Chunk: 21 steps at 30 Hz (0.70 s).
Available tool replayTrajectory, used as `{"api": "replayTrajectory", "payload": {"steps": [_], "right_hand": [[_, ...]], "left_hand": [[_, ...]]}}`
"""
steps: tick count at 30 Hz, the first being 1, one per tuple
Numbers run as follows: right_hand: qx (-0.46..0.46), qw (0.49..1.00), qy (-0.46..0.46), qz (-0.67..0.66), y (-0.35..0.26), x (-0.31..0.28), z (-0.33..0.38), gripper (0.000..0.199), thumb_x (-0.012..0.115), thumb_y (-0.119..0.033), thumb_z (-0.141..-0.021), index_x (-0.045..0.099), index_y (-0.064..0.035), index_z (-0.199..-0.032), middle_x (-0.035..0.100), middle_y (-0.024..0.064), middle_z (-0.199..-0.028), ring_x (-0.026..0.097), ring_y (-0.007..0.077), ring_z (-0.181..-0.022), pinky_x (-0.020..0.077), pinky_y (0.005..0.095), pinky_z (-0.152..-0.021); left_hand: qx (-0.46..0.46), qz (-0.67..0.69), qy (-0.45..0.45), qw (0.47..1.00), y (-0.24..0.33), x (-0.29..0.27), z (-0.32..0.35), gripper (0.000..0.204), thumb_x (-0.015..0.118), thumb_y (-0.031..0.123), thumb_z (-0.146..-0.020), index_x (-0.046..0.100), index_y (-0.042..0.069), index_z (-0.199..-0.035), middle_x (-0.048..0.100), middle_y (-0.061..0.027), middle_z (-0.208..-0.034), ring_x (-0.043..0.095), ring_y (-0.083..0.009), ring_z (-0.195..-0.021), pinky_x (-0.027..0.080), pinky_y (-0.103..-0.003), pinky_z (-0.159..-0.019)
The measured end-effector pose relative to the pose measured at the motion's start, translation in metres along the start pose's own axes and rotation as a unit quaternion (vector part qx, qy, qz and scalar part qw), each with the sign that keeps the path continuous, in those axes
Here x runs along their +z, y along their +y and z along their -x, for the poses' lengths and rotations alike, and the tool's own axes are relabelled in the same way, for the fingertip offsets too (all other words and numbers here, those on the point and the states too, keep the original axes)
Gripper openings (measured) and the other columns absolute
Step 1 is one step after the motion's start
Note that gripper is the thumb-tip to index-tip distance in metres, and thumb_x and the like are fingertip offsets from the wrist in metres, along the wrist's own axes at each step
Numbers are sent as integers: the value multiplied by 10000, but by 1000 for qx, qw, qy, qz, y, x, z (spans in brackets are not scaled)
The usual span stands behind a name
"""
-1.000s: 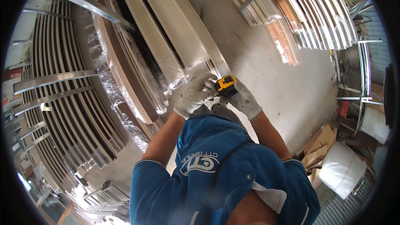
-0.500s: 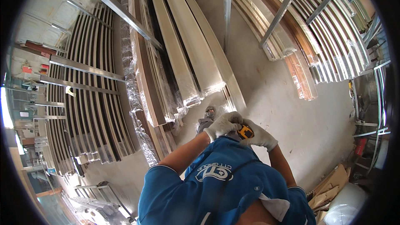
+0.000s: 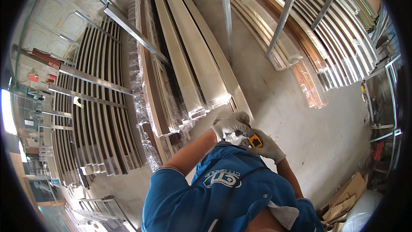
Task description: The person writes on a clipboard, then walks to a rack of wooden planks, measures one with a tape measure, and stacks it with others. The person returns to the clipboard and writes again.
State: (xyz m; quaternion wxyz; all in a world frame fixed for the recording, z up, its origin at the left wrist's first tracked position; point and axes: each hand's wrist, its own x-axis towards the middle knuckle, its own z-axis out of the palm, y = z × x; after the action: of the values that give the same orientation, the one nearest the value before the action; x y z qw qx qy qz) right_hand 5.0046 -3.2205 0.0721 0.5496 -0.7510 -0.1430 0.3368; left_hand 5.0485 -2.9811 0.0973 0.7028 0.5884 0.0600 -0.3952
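Head: probable tape measure (image 3: 256, 141), right hand (image 3: 269, 148)

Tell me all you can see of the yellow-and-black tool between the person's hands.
The yellow-and-black tool is small and compact, with a yellow casing and dark patches; it looks like hard plastic. It sits slightly tilted, a yellow face turned toward the camera, above the floor near the front of the blue shirt. The gloved right hand grips it; the gloved left hand is close beside it, contact unclear. Finer details are too small to read.
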Motion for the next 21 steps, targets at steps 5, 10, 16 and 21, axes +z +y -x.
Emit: {"api": "replayTrajectory", "payload": {"steps": [5, 10, 16, 21], "right_hand": [[84, 989, 17, 124, 25, -9, 18, 803, 857, -382, -661, 492, -29, -1283, 619, 111, -995, 595, 209, -866, 489, 342, -776], [110, 991, 76, 11, 63, -18, 59, 637, 870, -244, -669, 556, -73, -1195, 599, 52, -918, 572, 169, -824, 487, 326, -746], [251, 951, 77, 161, 160, -29, 161, 703, 893, -239, -600, 562, -91, -1204, 645, 113, -999, 632, 272, -921, 504, 388, -820], [323, 924, 78, 191, 181, -17, 259, 623, 870, -271, -612, 607, -131, -1159, 672, 120, -993, 646, 281, -950, 511, 391, -838]], "left_hand": [[75, 63, 79, 992, 35, -53, -5, 246, 723, -18, -762, 548, 63, -915, 628, -68, -768, 579, -131, -604, 430, -266, -476], [178, 129, 184, 958, 80, -132, -5, 255, 689, -19, -773, 549, 36, -980, 659, -106, -817, 611, -169, -606, 468, -272, -495], [280, 177, 296, 896, 126, -264, 19, 189, 634, -53, -793, 573, 26, -954, 661, -134, -825, 647, -246, -667, 550, -313, -555], [323, 189, 408, 833, 136, -320, 48, 116, 642, -5, -857, 583, 42, -945, 670, -126, -874, 667, -257, -750, 587, -359, -622]]}}
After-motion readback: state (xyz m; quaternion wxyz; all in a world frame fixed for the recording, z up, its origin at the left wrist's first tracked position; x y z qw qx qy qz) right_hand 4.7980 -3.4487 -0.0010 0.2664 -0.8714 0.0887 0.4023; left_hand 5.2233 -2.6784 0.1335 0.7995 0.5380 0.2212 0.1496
